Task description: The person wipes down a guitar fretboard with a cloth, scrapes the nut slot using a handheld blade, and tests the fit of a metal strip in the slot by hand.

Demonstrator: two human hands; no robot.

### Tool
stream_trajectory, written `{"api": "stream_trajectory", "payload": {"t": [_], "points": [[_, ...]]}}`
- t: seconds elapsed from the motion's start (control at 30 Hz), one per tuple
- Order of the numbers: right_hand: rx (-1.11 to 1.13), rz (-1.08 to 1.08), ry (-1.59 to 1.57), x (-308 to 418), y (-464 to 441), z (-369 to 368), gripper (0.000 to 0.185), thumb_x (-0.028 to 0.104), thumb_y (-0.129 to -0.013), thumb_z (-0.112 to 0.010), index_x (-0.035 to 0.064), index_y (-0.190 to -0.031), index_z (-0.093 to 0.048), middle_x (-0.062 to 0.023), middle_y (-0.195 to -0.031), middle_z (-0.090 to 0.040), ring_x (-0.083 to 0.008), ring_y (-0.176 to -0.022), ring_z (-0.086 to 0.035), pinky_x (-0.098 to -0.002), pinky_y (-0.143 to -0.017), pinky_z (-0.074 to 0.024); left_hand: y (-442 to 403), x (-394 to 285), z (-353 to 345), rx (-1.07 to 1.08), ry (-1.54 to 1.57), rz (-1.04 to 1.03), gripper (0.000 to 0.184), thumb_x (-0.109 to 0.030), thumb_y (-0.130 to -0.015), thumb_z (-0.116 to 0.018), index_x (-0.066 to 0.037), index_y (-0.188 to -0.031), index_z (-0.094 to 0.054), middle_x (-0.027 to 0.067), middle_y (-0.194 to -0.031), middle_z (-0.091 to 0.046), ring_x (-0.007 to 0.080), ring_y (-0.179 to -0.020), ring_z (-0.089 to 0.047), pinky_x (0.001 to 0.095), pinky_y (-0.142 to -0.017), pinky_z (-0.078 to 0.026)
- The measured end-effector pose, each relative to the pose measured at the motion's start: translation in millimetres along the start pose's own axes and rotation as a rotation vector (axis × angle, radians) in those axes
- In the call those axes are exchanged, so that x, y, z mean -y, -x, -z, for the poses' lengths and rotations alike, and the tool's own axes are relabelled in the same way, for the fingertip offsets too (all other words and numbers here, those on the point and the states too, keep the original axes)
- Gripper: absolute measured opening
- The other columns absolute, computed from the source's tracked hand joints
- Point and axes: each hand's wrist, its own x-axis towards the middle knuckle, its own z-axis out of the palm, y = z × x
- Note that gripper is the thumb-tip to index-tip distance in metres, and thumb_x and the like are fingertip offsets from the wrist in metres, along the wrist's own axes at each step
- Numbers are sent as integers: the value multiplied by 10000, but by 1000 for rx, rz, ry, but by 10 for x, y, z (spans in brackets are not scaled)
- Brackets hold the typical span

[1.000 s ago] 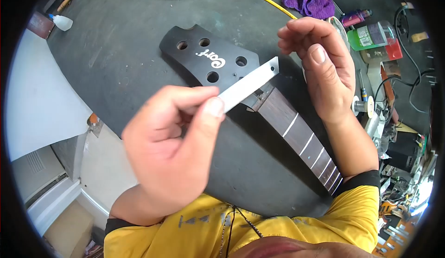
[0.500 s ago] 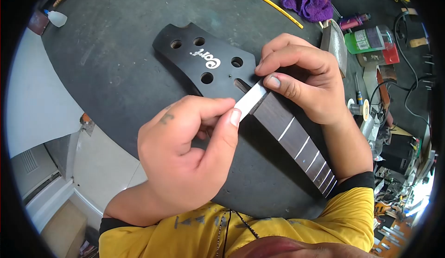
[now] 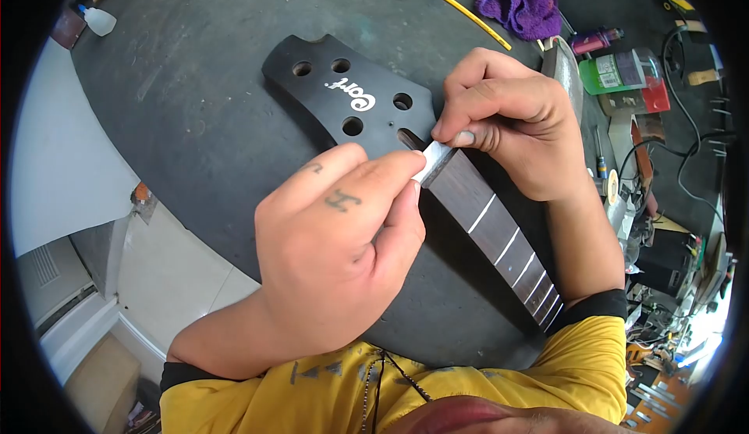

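A guitar neck with a black headstock (image 3: 360, 83) marked "Cort" and a dark fretboard (image 3: 507, 239) lies slantwise on the table. At the joint between them is a white flat strip, apparently a nut blank (image 3: 432, 161), resting at or just above the nut slot. My left hand (image 3: 339, 247) pinches its near end between thumb and fingers. With thumb and bent index finger, my right hand (image 3: 515, 122) grips the far end beside the headstock's edge. Both ends of the strip are hidden under fingertips. Several round tuner holes pierce the headstock.
Beyond the neck lie a yellow pencil (image 3: 472, 19) and a purple cloth (image 3: 519, 1). On the right are a green-labelled bottle (image 3: 616, 71), a screwdriver (image 3: 601, 153) and dark cables. A small dropper bottle (image 3: 99, 20) sits far left, near the dark table's (image 3: 179, 122) edge.
My left hand has moved right and turned, its back now showing more, and covers more of the white strip. My right thumb has bent inward. The whole view has shifted slightly.
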Motion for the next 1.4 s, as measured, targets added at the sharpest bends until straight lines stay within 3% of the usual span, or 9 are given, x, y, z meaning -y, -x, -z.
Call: {"api": "stream_trajectory", "payload": {"t": [0.6,0.9,1.4], "points": [[86,-73,39,90,-110,51,176,-85,-903,-835,40,-1022,-867,-27,-955,-715,-158,-927,-712,-310,-840,-582,-17,20,26,51,110,48,226,91,-959,-789,18,-1168,-834,29,-769,-637,69,-572,-521,263,-544,-392],[78,-211,26,209,-131,49,171,-93,-904,-829,31,-1013,-871,-33,-948,-738,-159,-922,-720,-311,-838,-578,-18,35,86,90,259,130,216,79,-1000,-771,34,-1201,-839,61,-791,-678,98,-688,-611,269,-599,-438],[49,-164,80,268,-124,28,178,-124,-897,-816,10,-1005,-859,-51,-954,-769,-177,-938,-739,-320,-857,-591,4,29,106,105,358,189,175,28,-1063,-747,62,-1212,-832,81,-863,-719,107,-756,-663,261,-653,-485]]}}
